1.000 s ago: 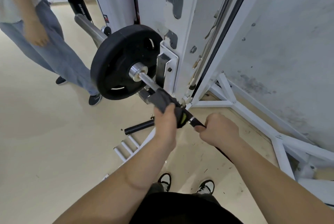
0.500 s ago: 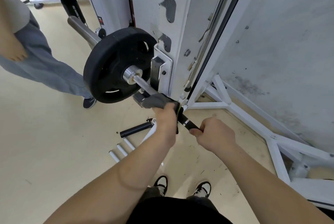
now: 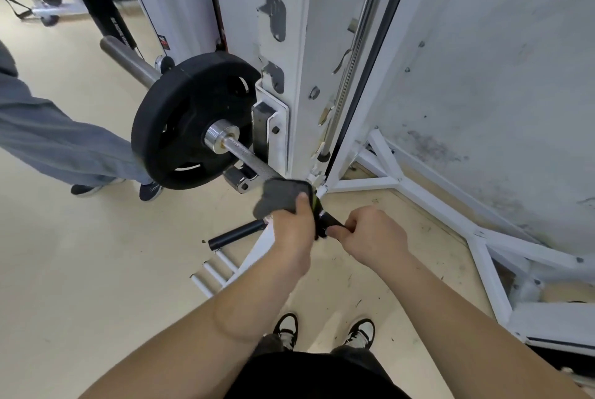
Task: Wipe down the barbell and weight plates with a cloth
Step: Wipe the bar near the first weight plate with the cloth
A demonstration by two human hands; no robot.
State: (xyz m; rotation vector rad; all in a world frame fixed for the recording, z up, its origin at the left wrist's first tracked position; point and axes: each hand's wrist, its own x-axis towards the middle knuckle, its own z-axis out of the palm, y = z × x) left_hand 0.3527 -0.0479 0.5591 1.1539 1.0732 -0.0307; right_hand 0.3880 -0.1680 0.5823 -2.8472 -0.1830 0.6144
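The white steel rack upright (image 3: pixel 289 44) fills the upper centre of the frame. Just left of it, the black round rubber weight plate (image 3: pixel 180 128) sits on the knurled steel barbell (image 3: pixel 248 157), which slants down to mid-frame. There the right hand (image 3: pixel 373 234) clenches the bar's dark section, apparently to steady it. The left hand (image 3: pixel 293 231) grips the grey cloth (image 3: pixel 277 195) wrapped over the shaft. The step in hand looks like wiping the shaft. The next move probably calls for sliding the cloth up toward the plate with a firm grip.
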